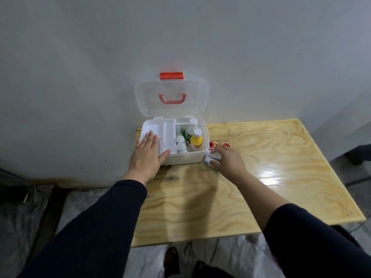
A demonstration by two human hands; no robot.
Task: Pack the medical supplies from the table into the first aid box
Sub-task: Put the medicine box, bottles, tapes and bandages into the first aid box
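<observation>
one first aid box (186, 158), open; four bottles inside: one yellow bottle (196, 143), three white bottles (181, 147); two red tape rolls (212, 145) on table (261, 177); at least two white bandage rolls (207, 162); two hands

A pale plywood table (261, 177) with swirling grain spreads beneath and to the right of both hands, a bright glare on its surface just right of the right hand. A plain grey wall (180, 37) rises beyond the hands. Below the forearms lies a marbled floor (26, 217), where sandalled feet (171, 261) show under the table's near edge.
</observation>
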